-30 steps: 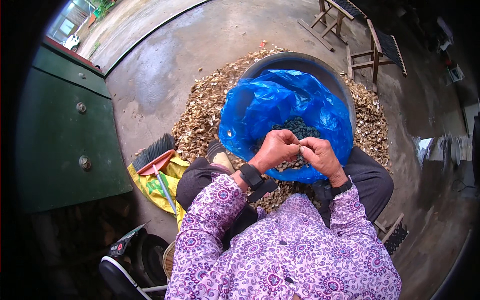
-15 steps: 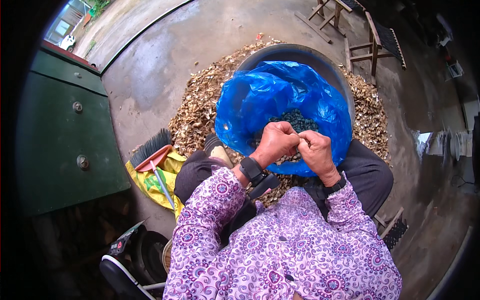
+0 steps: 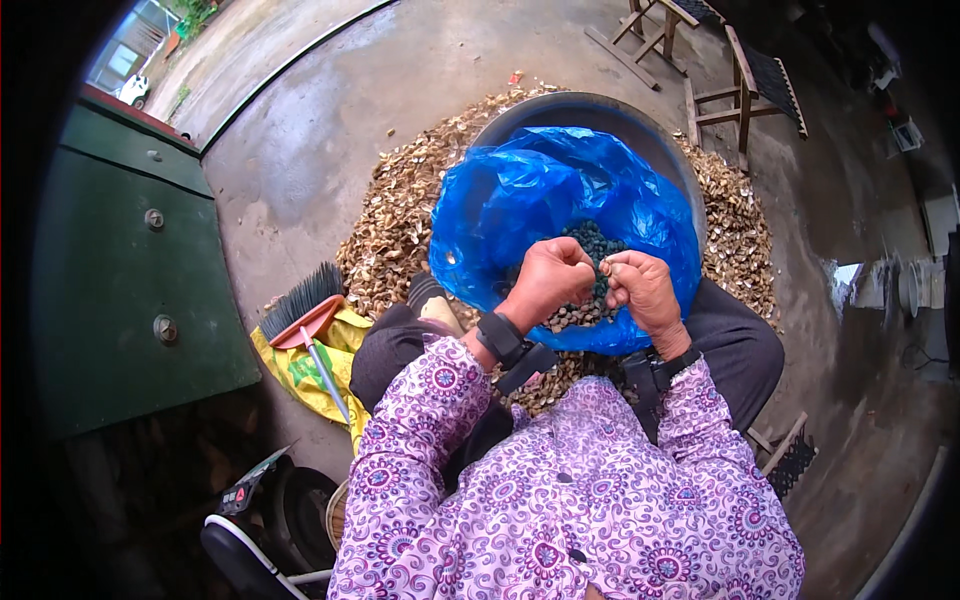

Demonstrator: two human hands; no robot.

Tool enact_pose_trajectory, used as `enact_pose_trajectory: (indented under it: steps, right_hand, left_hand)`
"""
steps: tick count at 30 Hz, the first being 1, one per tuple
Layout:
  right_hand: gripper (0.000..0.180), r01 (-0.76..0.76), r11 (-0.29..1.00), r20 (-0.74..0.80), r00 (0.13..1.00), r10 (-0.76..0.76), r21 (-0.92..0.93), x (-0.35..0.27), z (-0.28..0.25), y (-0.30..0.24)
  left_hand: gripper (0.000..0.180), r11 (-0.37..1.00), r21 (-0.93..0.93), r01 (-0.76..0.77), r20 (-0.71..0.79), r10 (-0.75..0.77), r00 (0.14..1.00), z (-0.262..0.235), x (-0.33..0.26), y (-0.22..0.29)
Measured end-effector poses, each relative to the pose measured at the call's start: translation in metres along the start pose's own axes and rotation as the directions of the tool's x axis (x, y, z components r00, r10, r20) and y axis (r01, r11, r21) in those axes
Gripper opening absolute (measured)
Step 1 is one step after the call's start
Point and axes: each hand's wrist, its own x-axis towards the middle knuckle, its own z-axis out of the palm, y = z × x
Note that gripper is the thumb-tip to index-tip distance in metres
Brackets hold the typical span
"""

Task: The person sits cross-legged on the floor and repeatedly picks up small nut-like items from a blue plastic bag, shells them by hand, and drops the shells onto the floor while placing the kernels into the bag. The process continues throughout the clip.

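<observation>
Both hands meet over the mouth of a blue plastic bag (image 3: 520,200); whatever sits between the fingertips is too small to make out. Left hand (image 3: 550,278) curled into a loose fist, fingers folded in, pinching something unseen. Right hand (image 3: 643,288) likewise curled, fingertips drawn together beside the left; cannot tell what, if anything, it grips. Inside the bag, a heap of small dark bluish-green seeds (image 3: 597,243), partly covered by the hands. The bag lines a round grey basin (image 3: 560,107), whose near rim is hidden. Pale dry husks (image 3: 395,215) are piled around the basin on the concrete floor (image 3: 330,110). A broom (image 3: 300,297) lies on a yellow sack (image 3: 300,370) near the person's left knee. Wooden stools (image 3: 745,85) are cut off at the top edge.
</observation>
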Motion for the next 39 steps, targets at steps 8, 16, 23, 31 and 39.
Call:
enact_pose_trajectory:
  steps: [8,16,23,31,39]
  right_hand:
    - [0.014,0.179,0.661,-0.036,0.954,-0.299,-0.729,0.008,-0.013,0.003]
    - [0.022,0.077,0.797,0.288,0.949,0.125,-0.599,0.003,-0.012,-0.013]
    - [0.024,0.130,0.383,0.122,0.991,-0.046,-0.915,0.044,-0.032,0.037]
    - [0.024,0.195,0.364,0.161,0.979,-0.122,-0.911,0.094,-0.040,0.109]
    - [0.040,0.134,0.166,0.142,0.989,0.039,-0.977,0.092,-0.009,0.091]
  left_hand:
    - [0.004,0.985,0.158,-0.065,-0.136,0.087,0.987,-0.007,0.000,0.009]
    - [0.012,0.644,0.759,-0.094,0.196,-0.088,0.977,-0.018,-0.009,0.010]
    - [0.024,0.574,0.811,-0.112,0.176,-0.056,0.983,-0.021,-0.024,0.016]
    - [0.024,0.725,0.678,-0.123,0.041,0.129,0.991,-0.027,-0.024,0.018]
    - [0.025,0.685,0.710,-0.164,0.056,0.177,0.983,-0.031,-0.025,0.016]
